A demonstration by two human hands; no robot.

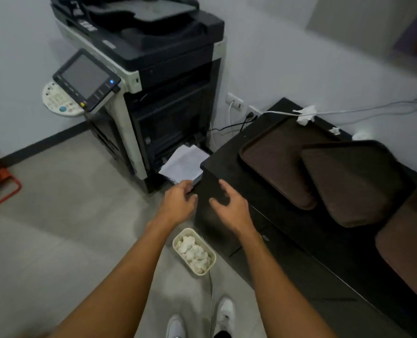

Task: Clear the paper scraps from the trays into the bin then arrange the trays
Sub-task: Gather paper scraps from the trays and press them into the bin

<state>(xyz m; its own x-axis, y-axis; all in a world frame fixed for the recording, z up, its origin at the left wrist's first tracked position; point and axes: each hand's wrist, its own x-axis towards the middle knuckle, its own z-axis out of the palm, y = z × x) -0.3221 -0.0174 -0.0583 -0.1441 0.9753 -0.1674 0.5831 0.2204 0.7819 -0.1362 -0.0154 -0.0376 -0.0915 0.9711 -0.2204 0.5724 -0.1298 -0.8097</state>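
Indoors, on pale grey floor (pixel 56 240) against white walls (pixel 288 57), with a dark skirting strip along the left wall. Large copier (pixel 153 81) in the corner, white paper (pixel 184 164) lying in its low tray. Beside it, a black cabinet (pixel 288 240) carrying three brown trays: flat tray (pixel 270 162), tilted tray (pixel 353 184) resting over its edge, third tray (pixel 410 252) at the right border. White scraps (pixel 306 115) on the cabinet's far end beside a cable. Cream bin (pixel 194 251) on the floor, full of crumpled scraps, near the cabinet's corner. Left hand (pixel 179 203) and right hand (pixel 229 208) both loosely spread, grasping nothing, hovering by the cabinet's front corner above the bin.
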